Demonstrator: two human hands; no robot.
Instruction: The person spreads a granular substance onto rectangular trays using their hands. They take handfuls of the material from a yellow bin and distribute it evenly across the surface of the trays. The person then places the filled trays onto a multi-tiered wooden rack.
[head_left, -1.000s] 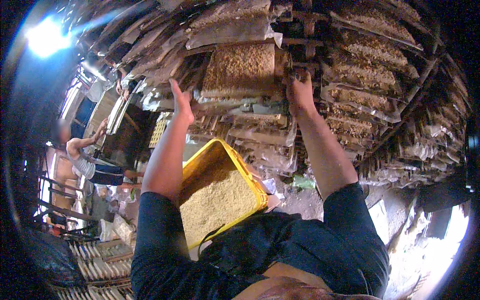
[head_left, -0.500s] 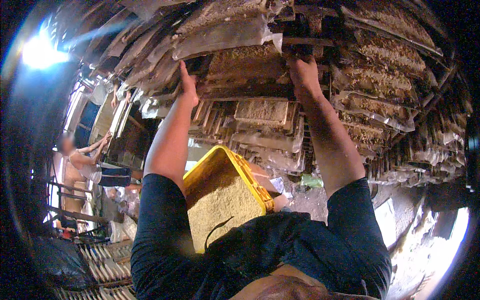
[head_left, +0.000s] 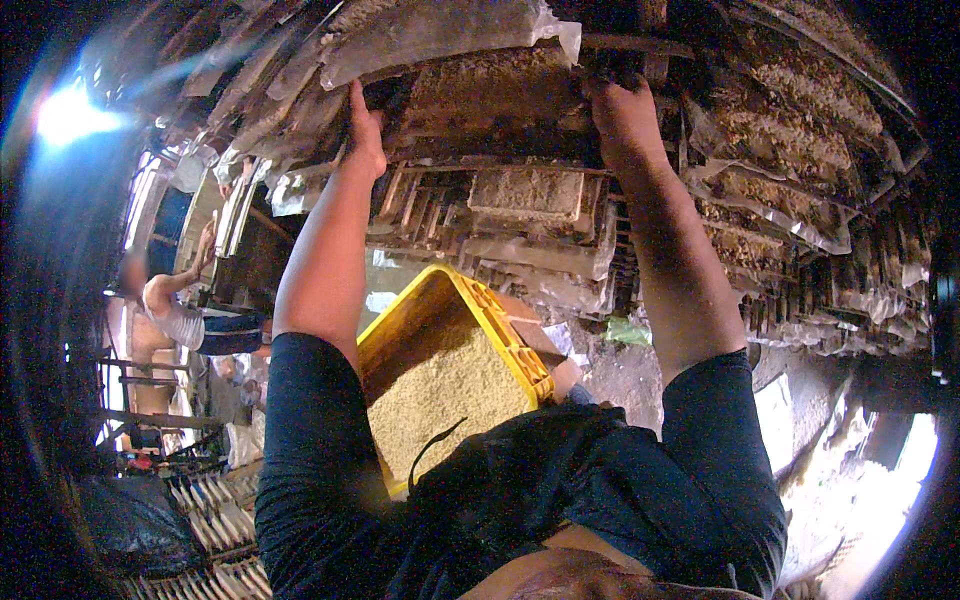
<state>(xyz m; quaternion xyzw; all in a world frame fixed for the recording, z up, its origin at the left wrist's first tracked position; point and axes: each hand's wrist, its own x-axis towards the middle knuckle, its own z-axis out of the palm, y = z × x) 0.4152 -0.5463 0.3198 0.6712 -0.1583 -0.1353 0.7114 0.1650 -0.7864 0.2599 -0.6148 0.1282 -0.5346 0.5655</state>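
Note:
Both my arms reach up and forward to a dark, shallow wooden tray bearing a layer of grainy, crumbly material. At its left end is my left hand, thumb pointing up and the other fingers hidden behind the edge. My right hand is closed around the right end, its fingertips lost in shadow. A cloudy plastic sheet hangs just above the tray. Lower down, another tray with pale grainy stuff sits on the stack. Below my arms stands a yellow plastic crate, holding a heap of pale yellow grains.
Stacked trays with plastic sheets fill the racks at right and overhead. A person stands at the far left, arms raised to a rack. Wooden slats lie at lower left. Bright light enters at upper left and lower right.
My hands and the tray have moved slightly up in view, while the crate shows a little higher and more to the left. The person at left has shifted their arms.

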